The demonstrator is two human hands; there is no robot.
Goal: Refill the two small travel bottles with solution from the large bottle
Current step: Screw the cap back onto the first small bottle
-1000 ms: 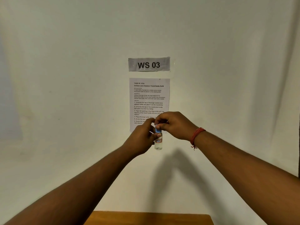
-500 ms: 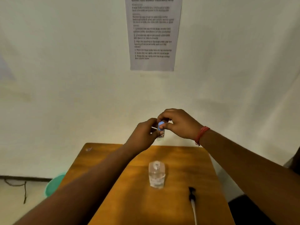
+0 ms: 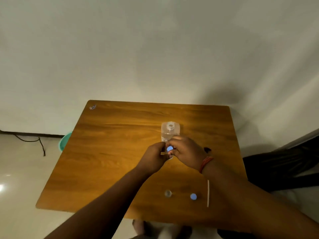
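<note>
Head view looked down on a wooden table (image 3: 107, 152) set against a pale wall (image 3: 155, 49), and every place below is given from that table. Off its left edge lay a glossy floor (image 3: 20, 178) with a black cable (image 3: 32, 140) along the skirting and a green basin (image 3: 64, 141) half hidden behind the table's left side. Off its right edge was a dark cloth-like mass (image 3: 283, 166) that could not be identified.

On the table, behind its middle, stood the large clear bottle (image 3: 170, 131), upright, uncapped, its open neck facing up and liquid inside. Just in front of that bottle, above the table's middle, the two hands met. The left hand (image 3: 154, 160) had its fingers curled round a small travel bottle (image 3: 171, 158), of which only a pale sliver showed below the fingers. The right hand (image 3: 187, 152), with a red thread band (image 3: 205, 163) at the wrist, pinched the blue cap (image 3: 169, 149) on top of that bottle with curled fingers (whether the cap was tight could not be told).

Near the table's front edge stood a second small bottle (image 3: 168, 193), open-topped, with a second blue cap (image 3: 193, 196) just to its right. Farther right lay a thin white stick (image 3: 208, 193) with a dark end (image 3: 207, 149) showing behind the right wrist.
</note>
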